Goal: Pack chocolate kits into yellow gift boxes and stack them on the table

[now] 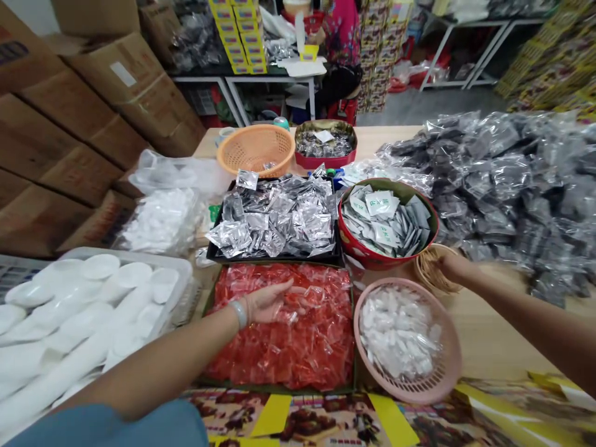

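Note:
My left hand (272,302) is over the tray of red packets (284,354), palm partly up with fingers apart; a small clear shiny item lies at its fingertips. My right hand (455,269) has its fingers closed at a small round basket of thin brown sticks (431,268); what is between the fingers is too small to make out. Behind the red packets is a black tray of silver sachets (279,214). A red tin of white and green sachets (384,217) stands near my right hand. In front of it, a pink basket (449,366) holds small clear-wrapped white pieces (400,329).
White cups or spoons (93,310) fill a plastic bin at left. Cardboard boxes (88,118) are stacked behind it. An orange basket (256,149) and a red tin (326,160) stand at the back. Dark packets (507,186) are heaped at right. A person (342,37) is beyond the table.

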`<state>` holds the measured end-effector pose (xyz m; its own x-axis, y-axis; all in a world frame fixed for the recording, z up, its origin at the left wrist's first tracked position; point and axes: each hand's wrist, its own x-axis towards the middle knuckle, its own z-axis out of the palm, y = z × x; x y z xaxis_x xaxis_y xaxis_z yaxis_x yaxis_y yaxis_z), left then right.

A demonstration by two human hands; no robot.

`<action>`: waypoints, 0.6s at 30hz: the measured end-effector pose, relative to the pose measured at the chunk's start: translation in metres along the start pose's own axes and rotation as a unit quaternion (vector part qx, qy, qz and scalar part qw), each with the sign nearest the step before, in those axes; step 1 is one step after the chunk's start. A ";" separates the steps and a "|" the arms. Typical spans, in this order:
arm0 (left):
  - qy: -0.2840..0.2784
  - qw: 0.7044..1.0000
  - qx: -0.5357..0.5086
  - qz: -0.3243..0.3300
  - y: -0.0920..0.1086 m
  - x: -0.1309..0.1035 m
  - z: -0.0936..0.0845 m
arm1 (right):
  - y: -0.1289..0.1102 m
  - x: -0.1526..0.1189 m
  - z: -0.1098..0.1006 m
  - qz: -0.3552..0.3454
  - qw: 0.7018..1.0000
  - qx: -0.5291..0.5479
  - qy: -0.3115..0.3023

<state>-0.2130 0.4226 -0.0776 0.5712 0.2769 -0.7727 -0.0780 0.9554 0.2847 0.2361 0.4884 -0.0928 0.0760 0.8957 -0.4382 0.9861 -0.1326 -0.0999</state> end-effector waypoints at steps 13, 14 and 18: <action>0.219 0.959 0.174 0.050 -0.007 -0.013 0.040 | -0.072 -0.121 -0.045 -0.128 0.986 -0.099 -0.037; 0.231 0.949 0.205 0.065 -0.007 -0.016 0.043 | -0.080 -0.124 -0.033 -0.169 0.977 -0.107 -0.067; 0.310 0.829 0.416 0.208 0.015 -0.027 0.054 | -0.097 -0.120 0.022 -0.261 0.935 -0.189 -0.146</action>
<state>-0.1852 0.4236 -0.0220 0.0853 0.8108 -0.5790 0.5755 0.4343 0.6930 0.1282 0.3845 -0.0501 -0.4192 0.6344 -0.6494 0.8636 0.4994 -0.0695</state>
